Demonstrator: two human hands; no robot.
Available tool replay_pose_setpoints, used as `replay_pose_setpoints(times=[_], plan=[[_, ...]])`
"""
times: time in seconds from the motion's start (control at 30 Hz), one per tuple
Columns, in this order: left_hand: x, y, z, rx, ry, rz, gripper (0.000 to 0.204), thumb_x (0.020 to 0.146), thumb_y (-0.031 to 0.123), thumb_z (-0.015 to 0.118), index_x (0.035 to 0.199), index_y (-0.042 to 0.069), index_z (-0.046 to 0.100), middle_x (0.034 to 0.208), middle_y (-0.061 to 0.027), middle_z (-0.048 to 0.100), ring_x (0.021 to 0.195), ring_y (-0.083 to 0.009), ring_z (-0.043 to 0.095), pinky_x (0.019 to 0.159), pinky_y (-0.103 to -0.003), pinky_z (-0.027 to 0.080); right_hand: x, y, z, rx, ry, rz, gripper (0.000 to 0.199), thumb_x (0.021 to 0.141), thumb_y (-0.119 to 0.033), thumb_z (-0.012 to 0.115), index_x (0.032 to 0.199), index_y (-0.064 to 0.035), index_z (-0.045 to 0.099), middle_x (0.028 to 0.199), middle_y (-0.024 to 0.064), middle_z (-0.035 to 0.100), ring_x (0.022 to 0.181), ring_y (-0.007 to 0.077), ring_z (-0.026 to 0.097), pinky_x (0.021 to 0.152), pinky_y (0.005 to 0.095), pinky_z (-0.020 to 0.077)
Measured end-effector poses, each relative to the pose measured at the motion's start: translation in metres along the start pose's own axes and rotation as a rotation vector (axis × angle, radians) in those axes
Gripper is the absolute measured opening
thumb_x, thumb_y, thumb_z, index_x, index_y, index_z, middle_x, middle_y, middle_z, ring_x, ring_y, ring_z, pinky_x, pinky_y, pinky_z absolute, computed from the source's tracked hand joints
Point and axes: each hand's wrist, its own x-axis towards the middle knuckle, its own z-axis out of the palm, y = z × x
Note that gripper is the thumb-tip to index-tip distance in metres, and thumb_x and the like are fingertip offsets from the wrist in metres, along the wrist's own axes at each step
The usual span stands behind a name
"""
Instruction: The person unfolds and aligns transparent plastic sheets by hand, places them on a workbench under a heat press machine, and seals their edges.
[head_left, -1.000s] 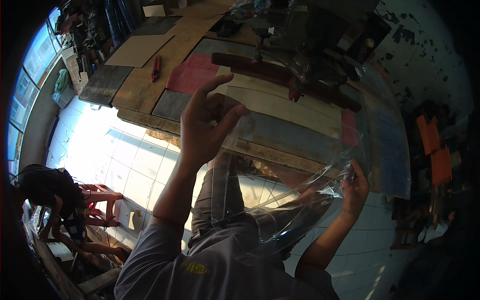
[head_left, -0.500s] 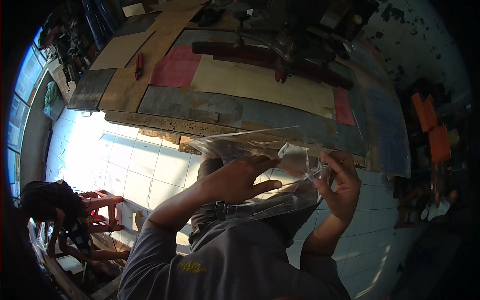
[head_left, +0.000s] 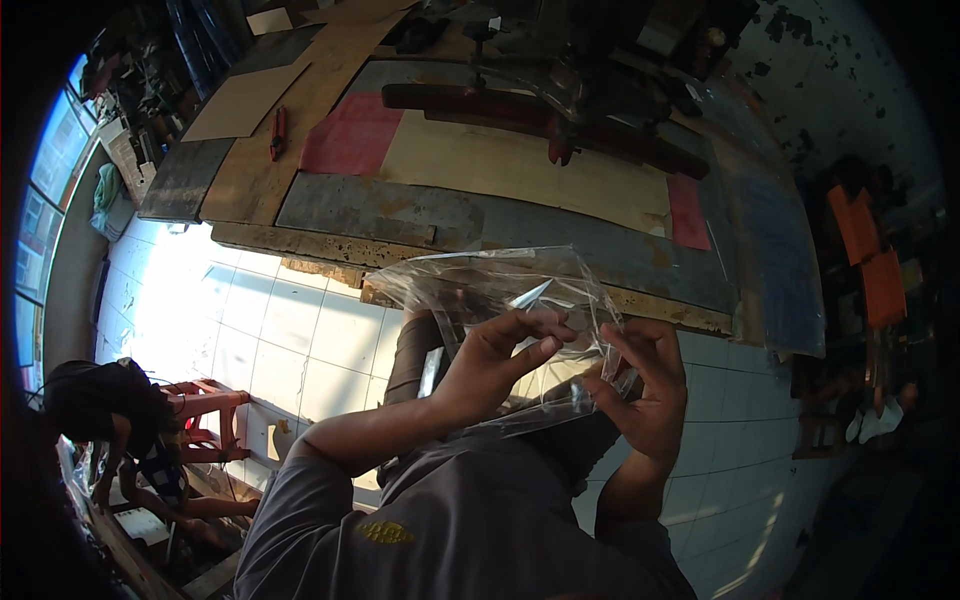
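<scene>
A crumpled clear plastic sheet (head_left: 545,272) is held up in front of my body, between me and the front edge of the workbench. It may be a bag; the folds do not let me tell. At its right end my right hand (head_left: 648,385) pinches it between thumb and fingers. My left hand (head_left: 505,355) is closed at the middle of the sheet, with thumb and forefinger close together on the film. Bright glare on the creases hides part of the left fingertips' hold.
On the workbench (head_left: 360,212) lie a pale yellow panel (head_left: 520,165) with pink ends, a red cutter (head_left: 278,135) and cardboard (head_left: 245,102). A dark red press bar (head_left: 470,102) spans above. Another person (head_left: 105,410) bends beside a red stool (head_left: 208,405) at lower left.
My right hand has moved left, closer to my left hand. The left fingers, spread before, have come together on the plastic, which has folded up between the hands.
</scene>
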Motion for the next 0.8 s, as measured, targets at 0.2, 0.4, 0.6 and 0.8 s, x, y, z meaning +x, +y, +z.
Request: replay_pose_setpoints(times=[0.2,0.4,0.6,0.8], plan=[[-0.016,0.002,0.009,0.496,0.329,0.152,0.016,0.096,0.017,0.077,0.103,0.004,0.071,0.147,-0.0206,0.059,0.14,-0.031,0.054,0.118,-0.042,0.037,-0.005,0.009,0.005,0.063,-0.028,-0.005,0.05,0.078,-0.007,0.087,0.126,-0.0035,0.074,0.123,0.0109,0.057,0.093,0.0141,0.063,0.073,0.025,0.0514],[-0.015,0.02,-0.007,0.432,0.225,0.559,0.012,0.093,0.008,0.076,0.099,0.001,0.069,0.153,-0.0261,0.053,0.146,-0.0411,0.048,0.119,-0.05,0.036,-0.009,0.036,0.004,0.273,-0.046,-0.121,0.035,0.087,-0.026,0.085,0.112,-0.0034,0.073,0.121,0.0142,0.06,0.107,0.0229,0.063,0.091,0.0378,0.0525],[-0.03,0.043,-0.015,0.711,0.119,0.516,0.013,0.086,0.007,0.081,0.094,0.004,0.072,0.15,-0.0253,0.057,0.147,-0.0405,0.048,0.117,-0.05,0.038,0.012,0.047,0.032,0.222,0.075,0.025,0.031,0.09,-0.028,0.08,0.105,-0.0016,0.076,0.094,0.0103,0.073,0.085,0.0148,0.068,0.075,0.0323,0.0539],[-0.036,0.048,-0.02,0.72,0.108,0.48,0.011,0.084,0.007,0.081,0.091,0.006,0.073,0.148,-0.0234,0.059,0.147,-0.0396,0.047,0.119,-0.052,0.032,0.006,0.048,0.036,0.176,-0.1,-0.019,0.021,0.093,-0.01,0.076,0.113,-0.0034,0.076,0.108,0.0061,0.071,0.102,0.0183,0.065,0.089,0.032,0.0508]])
